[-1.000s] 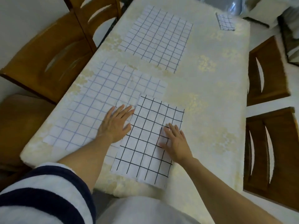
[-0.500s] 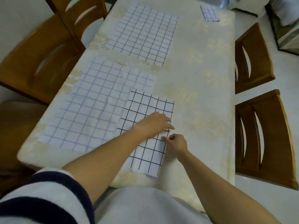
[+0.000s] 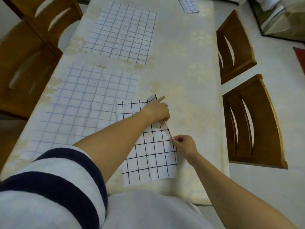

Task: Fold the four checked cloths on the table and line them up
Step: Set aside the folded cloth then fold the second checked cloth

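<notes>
Pinching the right edge of the black cloth (image 3: 148,156) between thumb and fingertips, the right hand (image 3: 184,147) is working at the near end of the table (image 3: 189,76). Black cloth is lying flat there, right of centre, long side running away from the person. Left arm, in a striped sleeve (image 3: 57,179), is crossing over the cloth. Left hand (image 3: 156,111) is gripping the same right edge a little farther along, thumb and lower fingers curling onto the fabric, index finger pointing straight out past the far corner. Edge between the two hands is lifting off the table in a taut line. Far right corner of the cloth is curling up just beside that index finger. Far left part of the black cloth is overlapping the blue cloth (image 3: 79,109), which is lying spread open on the left side. Beyond it, apart, the navy cloth (image 3: 122,32) is lying spread open too. Small folded cloth (image 3: 189,5) is sitting at the far right corner, partly cut off by the frame. Two chairs (image 3: 254,123) are standing along the right side, more chairs (image 3: 24,63) along the left.
</notes>
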Motion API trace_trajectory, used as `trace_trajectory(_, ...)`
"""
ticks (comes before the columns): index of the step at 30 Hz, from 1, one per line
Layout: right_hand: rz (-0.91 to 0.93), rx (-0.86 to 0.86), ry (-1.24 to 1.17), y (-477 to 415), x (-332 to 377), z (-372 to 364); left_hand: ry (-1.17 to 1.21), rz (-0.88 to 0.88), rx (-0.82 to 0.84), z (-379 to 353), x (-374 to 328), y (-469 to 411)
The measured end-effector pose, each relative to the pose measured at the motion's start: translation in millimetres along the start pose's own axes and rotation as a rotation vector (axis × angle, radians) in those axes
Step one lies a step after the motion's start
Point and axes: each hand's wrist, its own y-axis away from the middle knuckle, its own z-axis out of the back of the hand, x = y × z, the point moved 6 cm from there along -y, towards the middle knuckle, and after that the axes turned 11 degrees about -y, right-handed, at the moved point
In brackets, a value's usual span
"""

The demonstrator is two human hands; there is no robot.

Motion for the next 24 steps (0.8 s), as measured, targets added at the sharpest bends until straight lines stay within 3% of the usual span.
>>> trace_trajectory(9,0.019,-0.023,0.132,-32,1,71,0.449,0.470,-0.052,-16,82,29)
trace_trajectory(15,0.014,0.006,0.184,-50,2,92,0.904,0.618,0.105,-63,109,63)
trace_trajectory(19,0.076,-0.189,0.216,-65,22,95,0.909,0.693,0.167,-83,108,74)
trace_trajectory(22,0.154,-0.332,0.217,-66,47,87,0.946,0.756,0.059,-89,107,79)
trace_trajectory(24,0.230,-0.451,0.398,-59,61,79,0.839,0.811,-0.045,-84,101,83)
